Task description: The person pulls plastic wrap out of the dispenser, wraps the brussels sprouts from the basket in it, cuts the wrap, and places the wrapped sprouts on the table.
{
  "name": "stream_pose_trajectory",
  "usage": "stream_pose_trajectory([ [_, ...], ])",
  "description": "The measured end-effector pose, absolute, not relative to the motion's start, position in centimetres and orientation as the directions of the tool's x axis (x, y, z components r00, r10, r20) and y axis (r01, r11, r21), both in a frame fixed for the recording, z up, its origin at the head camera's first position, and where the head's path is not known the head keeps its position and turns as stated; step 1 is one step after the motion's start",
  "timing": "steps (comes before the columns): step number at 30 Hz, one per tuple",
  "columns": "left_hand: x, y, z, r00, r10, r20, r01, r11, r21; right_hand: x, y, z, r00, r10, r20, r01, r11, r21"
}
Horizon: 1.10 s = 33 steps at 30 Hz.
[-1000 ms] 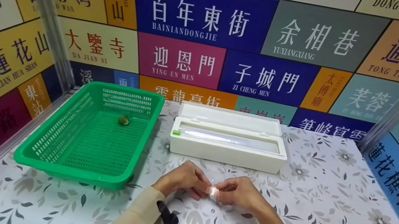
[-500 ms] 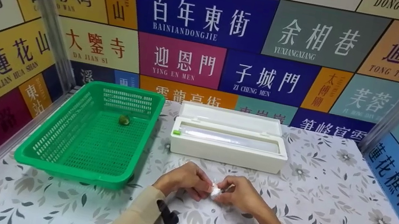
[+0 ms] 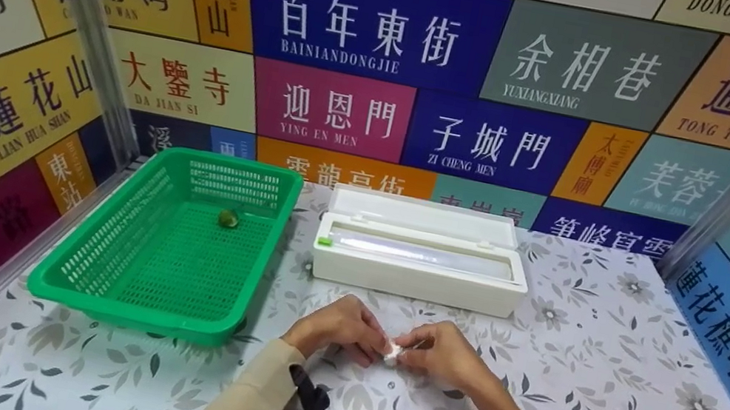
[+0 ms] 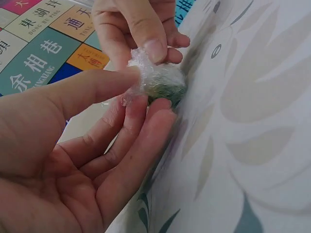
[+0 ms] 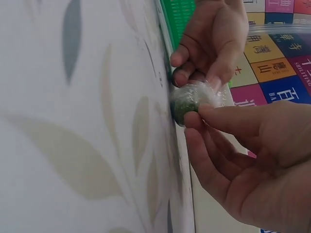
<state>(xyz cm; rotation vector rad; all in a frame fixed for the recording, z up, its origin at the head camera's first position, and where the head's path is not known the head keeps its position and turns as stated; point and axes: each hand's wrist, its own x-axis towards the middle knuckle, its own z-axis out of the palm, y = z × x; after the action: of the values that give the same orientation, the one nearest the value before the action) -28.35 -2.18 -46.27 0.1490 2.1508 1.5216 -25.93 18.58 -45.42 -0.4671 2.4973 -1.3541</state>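
Between my two hands is a small round green thing wrapped in clear plastic film point(image 4: 165, 82); its kind is hard to tell through the wrap. My left hand point(image 3: 347, 328) pinches the bunched film and the green ball with thumb and fingertips. From the other side my right hand point(image 3: 447, 355) pinches it too. In the right wrist view the green ball point(image 5: 184, 107) shows dark under the gathered film, close above the table. Behind the hands stands a white cling film box point(image 3: 415, 281), its lid up and a roll of clear film point(image 3: 416, 253) inside.
A green plastic basket point(image 3: 241, 288) stands on the left of the table. In it lies one small greenish-brown round thing point(image 3: 228, 218). A green slider point(image 3: 324, 241) sits at the film box's left end. Printed panels point(image 3: 381, 27) enclose the back and sides.
Both hands stay in nearly the same place, with small finger shifts around the wrapped ball. The basket and the film box have not moved.
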Motion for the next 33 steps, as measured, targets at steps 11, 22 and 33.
stream_pose_trajectory([
  [11, -28.2, -2.2, -46.3, -0.877, 0.368, -0.310, -0.176, 0.354, 0.919, -26.1, 19.1, -45.5, -0.896, -0.402, -0.190, -0.019, 0.460, -0.888],
  [22, -28.3, -2.6, -46.4, -0.840, 0.419, -0.345, -0.220, 0.320, 0.922, -26.1, 18.2, -46.2, -0.940, -0.326, -0.099, -0.077, 0.486, -0.870],
  [33, -28.4, -2.2, -46.5, -0.861, 0.394, -0.323, -0.230, 0.264, 0.937, -26.0, 18.1, -45.9, -0.949, -0.312, -0.043, -0.126, 0.504, -0.854],
])
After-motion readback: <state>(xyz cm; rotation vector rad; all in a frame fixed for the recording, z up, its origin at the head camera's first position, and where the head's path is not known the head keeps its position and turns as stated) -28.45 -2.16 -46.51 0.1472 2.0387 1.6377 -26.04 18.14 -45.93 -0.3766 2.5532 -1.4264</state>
